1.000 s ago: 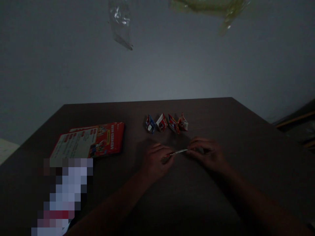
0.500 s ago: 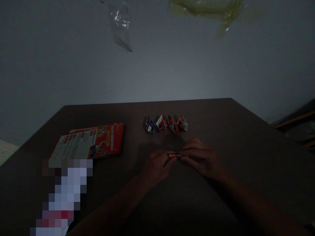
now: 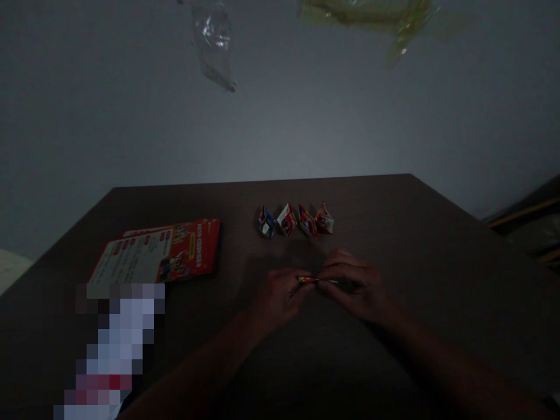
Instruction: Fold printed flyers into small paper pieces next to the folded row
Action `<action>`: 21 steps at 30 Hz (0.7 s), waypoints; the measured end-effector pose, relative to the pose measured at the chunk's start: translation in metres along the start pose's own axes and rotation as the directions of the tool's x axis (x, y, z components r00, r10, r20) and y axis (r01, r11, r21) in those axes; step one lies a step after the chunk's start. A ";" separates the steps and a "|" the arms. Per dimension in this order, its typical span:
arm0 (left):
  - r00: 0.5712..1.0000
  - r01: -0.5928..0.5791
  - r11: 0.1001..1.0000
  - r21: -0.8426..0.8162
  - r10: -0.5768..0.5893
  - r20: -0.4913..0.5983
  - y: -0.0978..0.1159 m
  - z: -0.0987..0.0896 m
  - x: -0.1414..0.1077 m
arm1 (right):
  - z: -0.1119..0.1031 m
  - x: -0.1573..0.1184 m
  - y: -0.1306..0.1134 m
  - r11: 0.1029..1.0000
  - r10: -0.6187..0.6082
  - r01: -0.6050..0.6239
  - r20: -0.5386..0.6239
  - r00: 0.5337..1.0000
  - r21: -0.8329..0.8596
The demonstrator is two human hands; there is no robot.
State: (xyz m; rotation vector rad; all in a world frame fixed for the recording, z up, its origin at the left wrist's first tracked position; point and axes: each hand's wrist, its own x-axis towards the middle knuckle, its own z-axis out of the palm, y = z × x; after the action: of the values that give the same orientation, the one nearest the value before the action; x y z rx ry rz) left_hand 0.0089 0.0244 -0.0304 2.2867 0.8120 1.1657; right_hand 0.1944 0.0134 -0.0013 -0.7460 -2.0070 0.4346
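Note:
Between my hands is a thin piece of folded printed paper (image 3: 307, 279), seen almost edge-on, with red and yellow on it. My left hand (image 3: 280, 294) pinches its left end between thumb and fingers. On its right part, my right hand (image 3: 354, 286) closes thumb and fingertips, with a pale bit of edge showing. Just beyond the hands stand several small folded paper pieces in a row: a blue and white one (image 3: 266, 223), a white and red one (image 3: 287, 220), a red and blue one (image 3: 308, 221) and a red and pale one (image 3: 324, 219).
A stack of red printed booklets or sheets (image 3: 192, 248) lies on the left of the dark table (image 3: 371, 198). A blurred-out pale object (image 3: 126, 338) is in front of it. Behind the table rises a grey wall (image 3: 280, 128) with clear tape (image 3: 214, 41) and yellowish tape (image 3: 371, 14).
My right hand's fingers have shifted slightly left along the paper toward my left hand. The row of folded pieces and the stack stay put.

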 end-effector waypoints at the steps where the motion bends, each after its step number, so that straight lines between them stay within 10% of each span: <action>1: 1.000 0.000 1.000 0.000 0.000 0.011 0.000 0.000 0.000 | 0.000 0.001 -0.001 1.000 0.002 -0.002 0.005 1.000 0.001; 21: 0.991 -0.067 0.998 0.018 0.065 0.119 -0.004 0.002 -0.001 | 0.005 0.000 -0.002 1.000 -0.018 0.018 0.022 1.000 0.002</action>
State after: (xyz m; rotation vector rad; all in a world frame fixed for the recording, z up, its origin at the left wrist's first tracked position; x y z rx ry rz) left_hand 0.0086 0.0264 -0.0349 2.3920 0.7134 1.0428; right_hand 0.1894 0.0112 -0.0028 -0.7248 -2.0324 0.4356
